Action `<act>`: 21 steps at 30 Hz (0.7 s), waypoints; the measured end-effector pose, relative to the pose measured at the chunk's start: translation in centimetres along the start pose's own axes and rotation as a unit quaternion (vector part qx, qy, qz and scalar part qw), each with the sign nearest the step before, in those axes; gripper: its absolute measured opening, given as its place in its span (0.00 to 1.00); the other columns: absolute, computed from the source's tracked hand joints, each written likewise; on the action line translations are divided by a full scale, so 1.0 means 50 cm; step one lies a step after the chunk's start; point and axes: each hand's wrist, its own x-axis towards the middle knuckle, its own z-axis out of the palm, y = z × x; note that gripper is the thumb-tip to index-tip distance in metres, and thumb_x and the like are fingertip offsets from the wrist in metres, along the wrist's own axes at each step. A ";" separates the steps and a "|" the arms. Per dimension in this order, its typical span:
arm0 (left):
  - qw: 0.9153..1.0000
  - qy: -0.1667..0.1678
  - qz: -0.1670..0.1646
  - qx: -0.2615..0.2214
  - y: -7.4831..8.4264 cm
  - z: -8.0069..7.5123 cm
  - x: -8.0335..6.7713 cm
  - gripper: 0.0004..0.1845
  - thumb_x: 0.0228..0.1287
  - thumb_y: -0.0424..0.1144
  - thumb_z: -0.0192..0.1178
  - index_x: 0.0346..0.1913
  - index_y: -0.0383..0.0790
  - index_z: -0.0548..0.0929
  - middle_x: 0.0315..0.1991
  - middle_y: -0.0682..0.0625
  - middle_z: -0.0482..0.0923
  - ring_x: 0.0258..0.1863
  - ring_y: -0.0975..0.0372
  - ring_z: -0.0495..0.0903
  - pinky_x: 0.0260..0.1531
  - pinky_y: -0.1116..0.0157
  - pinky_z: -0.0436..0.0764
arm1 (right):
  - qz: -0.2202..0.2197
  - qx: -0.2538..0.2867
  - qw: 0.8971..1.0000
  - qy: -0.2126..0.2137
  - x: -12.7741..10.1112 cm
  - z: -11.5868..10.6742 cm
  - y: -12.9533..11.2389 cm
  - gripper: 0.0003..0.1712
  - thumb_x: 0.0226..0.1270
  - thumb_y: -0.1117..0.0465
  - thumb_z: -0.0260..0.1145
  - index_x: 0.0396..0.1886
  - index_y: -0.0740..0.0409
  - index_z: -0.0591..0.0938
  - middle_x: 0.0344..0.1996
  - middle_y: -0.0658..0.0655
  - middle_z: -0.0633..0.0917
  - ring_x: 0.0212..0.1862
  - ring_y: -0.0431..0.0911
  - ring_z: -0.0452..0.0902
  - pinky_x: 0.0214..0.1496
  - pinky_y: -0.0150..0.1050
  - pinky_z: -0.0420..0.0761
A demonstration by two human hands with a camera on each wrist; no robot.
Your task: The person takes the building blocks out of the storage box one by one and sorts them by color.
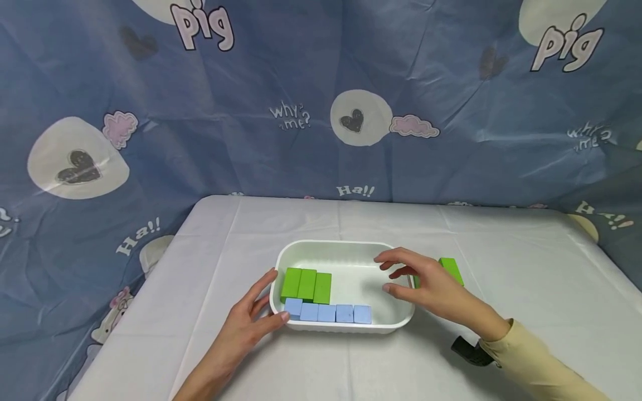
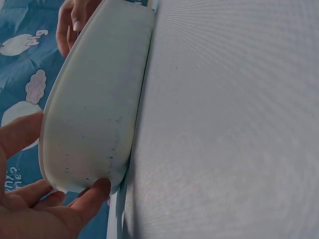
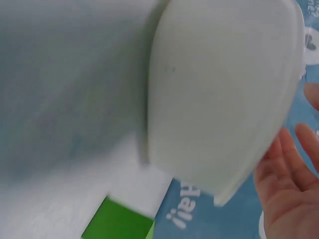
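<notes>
The white tray (image 1: 346, 248) sits on the table (image 1: 526, 262) between the hands, its long axis running 9 to 3 o'clock. The left hand (image 1: 246, 328) braces the tray's 8 o'clock corner, thumb on the rim and fingers loosely spread. The right hand (image 1: 426, 284) hovers empty over the 3 o'clock rim, fingers relaxed. A loose green block (image 1: 451, 268) lies just outside, at 2 o'clock from that hand, the nearer one. Three green blocks (image 1: 306, 284) and a blue row (image 1: 328, 312) fill the tray's 7 o'clock side.
</notes>
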 end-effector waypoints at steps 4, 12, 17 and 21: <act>1.000 -0.006 0.005 -0.002 0.001 0.000 -0.001 0.44 0.57 0.35 0.72 0.75 0.52 0.61 0.76 0.55 0.51 0.72 0.56 0.60 0.60 0.67 0.70 | -0.013 0.012 1.000 -0.020 0.013 0.017 -0.005 0.28 0.62 0.65 0.72 0.61 0.46 0.76 0.56 0.46 0.78 0.54 0.46 0.77 0.52 0.41 0.81; 1.000 -0.006 -0.001 0.000 0.005 0.001 0.000 0.44 0.58 0.35 0.72 0.74 0.54 0.62 0.75 0.54 0.52 0.71 0.57 0.61 0.60 0.67 0.71 | 0.007 0.008 0.999 -0.051 0.038 0.051 -0.016 0.28 0.64 0.61 0.72 0.62 0.45 0.75 0.57 0.49 0.78 0.56 0.52 0.76 0.54 0.39 0.80; 1.000 -0.006 -0.001 0.000 0.004 0.000 -0.001 0.44 0.57 0.36 0.72 0.74 0.55 0.62 0.76 0.55 0.52 0.72 0.57 0.60 0.60 0.66 0.71 | 0.019 0.010 0.997 -0.074 0.056 0.073 -0.016 0.28 0.64 0.62 0.71 0.63 0.53 0.75 0.58 0.54 0.78 0.58 0.51 0.75 0.55 0.40 0.80; 1.000 -0.005 -0.002 -0.002 0.002 0.000 -0.001 0.44 0.58 0.36 0.72 0.75 0.54 0.62 0.76 0.55 0.51 0.72 0.56 0.59 0.60 0.67 0.71 | 0.029 0.011 0.995 -0.096 0.071 0.088 -0.014 0.28 0.65 0.61 0.71 0.64 0.56 0.74 0.59 0.54 0.78 0.59 0.51 0.75 0.55 0.40 0.79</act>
